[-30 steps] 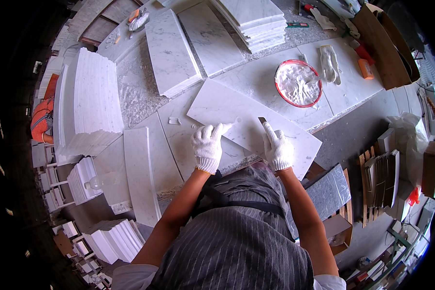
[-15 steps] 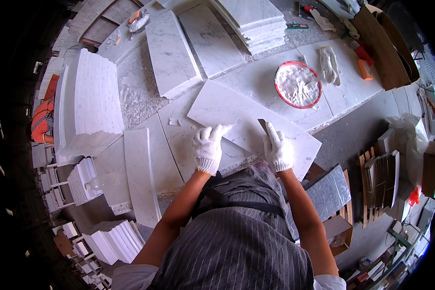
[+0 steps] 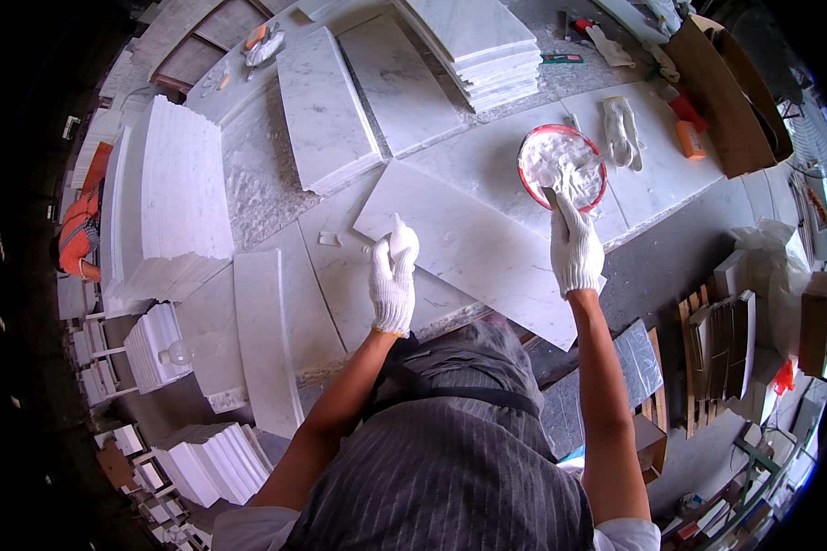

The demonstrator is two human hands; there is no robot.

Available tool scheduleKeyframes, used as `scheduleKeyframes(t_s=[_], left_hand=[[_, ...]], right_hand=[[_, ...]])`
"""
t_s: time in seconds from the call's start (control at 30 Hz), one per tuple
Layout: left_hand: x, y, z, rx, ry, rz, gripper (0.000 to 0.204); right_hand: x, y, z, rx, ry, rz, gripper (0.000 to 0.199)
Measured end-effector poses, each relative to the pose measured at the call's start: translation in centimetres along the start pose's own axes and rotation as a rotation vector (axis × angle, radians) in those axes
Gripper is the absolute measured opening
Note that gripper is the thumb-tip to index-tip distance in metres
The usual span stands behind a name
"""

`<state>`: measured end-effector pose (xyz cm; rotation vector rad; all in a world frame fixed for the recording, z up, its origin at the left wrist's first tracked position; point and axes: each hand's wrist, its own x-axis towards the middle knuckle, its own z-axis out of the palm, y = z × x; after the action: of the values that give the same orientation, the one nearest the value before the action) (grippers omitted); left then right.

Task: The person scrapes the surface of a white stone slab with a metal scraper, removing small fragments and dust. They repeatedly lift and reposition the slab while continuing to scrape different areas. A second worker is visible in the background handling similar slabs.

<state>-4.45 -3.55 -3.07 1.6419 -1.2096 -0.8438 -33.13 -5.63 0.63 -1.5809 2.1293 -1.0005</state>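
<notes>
My left hand (image 3: 393,280), in a white knitted glove, is closed around a small white squeeze bottle (image 3: 398,223) whose pointed tip sticks up; the rest of it is hidden by the fingers. My gloved right hand (image 3: 576,250) grips a dark-bladed scraper (image 3: 549,196), its blade at the near edge of a red-rimmed bowl (image 3: 523,177). White paste (image 3: 560,154) fills the bowl. In front of me a white, grey-veined marble slab (image 3: 478,246) lies at an angle over the worktop, between my hands and reaching past its near edge.
Stacked marble slabs (image 3: 473,37) stand at the back, with a tall stack (image 3: 182,184) at left. Right of the bowl lie spare gloves (image 3: 621,133), an orange box (image 3: 690,140) and a cardboard box (image 3: 721,101). A person in orange (image 3: 78,234) is at the far left.
My right hand has moved with the scraper from the slab to the bowl, forward and right. My left hand has turned the bottle's tip from pointing right to pointing up, off the slab.
</notes>
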Motion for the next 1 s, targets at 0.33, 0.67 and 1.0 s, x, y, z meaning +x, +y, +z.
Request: scheduleKeyframes(t_s=[0.33,0.67,1.0], left_hand=[[-0.7,0.6,-0.8,-0.163,-0.043,-0.118,0.027],[-1.1,0.0,-0.5,-0.163,0.005,-0.117,0.031],[-0.7,-0.6,-0.7,-0.087,0.024,-0.065,0.04]], right_hand=[[3.4,1.0,1.5,-0.222,-0.19,-0.031,0.03],[4.0,1.8,2.1,0.009,-0.185,0.029,0.03],[1.1,0.2,2.7,0.334,-0.26,-0.071,0.033]])
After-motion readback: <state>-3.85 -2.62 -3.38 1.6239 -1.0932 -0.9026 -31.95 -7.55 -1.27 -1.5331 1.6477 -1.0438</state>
